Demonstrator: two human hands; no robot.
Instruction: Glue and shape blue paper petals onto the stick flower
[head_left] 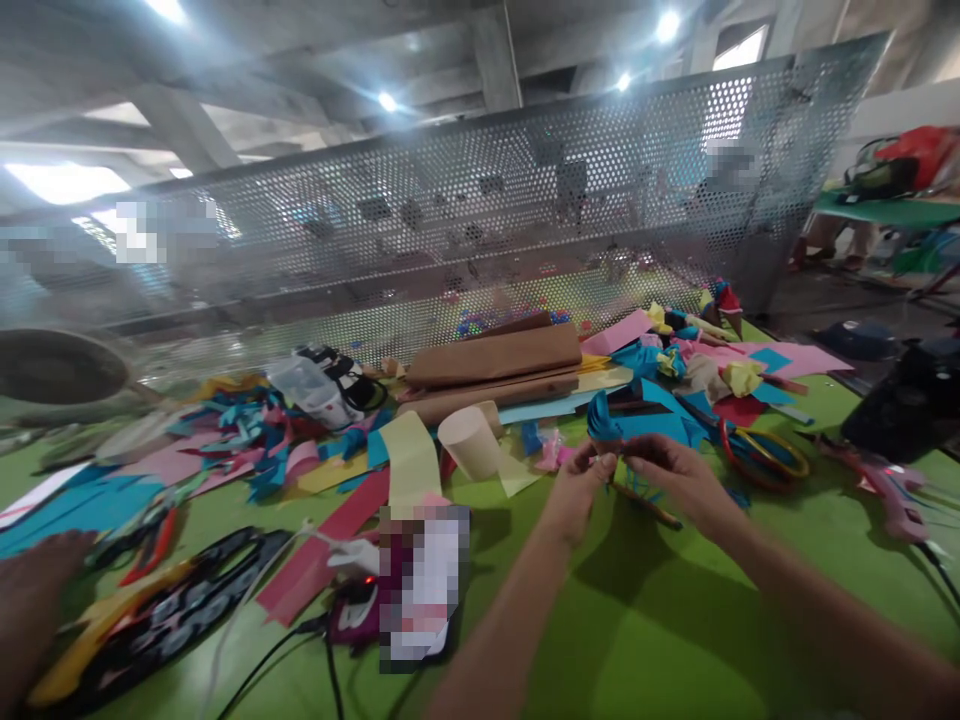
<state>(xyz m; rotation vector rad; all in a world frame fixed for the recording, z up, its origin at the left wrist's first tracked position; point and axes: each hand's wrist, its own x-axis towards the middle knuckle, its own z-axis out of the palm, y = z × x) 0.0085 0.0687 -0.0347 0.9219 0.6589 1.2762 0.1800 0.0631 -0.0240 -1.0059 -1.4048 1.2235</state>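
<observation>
A small blue paper flower (602, 418) stands up from the fingers of my left hand (581, 490), which is closed around its lower end. Beside it, my right hand (667, 475) has its thumb and fingers pinched together close to the flower's base; what they hold is too small to make out. A thin brownish stick (651, 507) slants down to the right below my hands. Blue paper sheets (660, 415) lie just behind them on the green table (637, 640).
Scissors (765, 455) and a pink glue gun (896, 500) lie at right. Brown paper rolls (495, 362), a cream roll (469, 440) and coloured scraps spread behind. At left are pliers (154, 545), a phone (427, 590), cables and another person's arm (37, 610). A perforated metal panel (450, 230) stands behind.
</observation>
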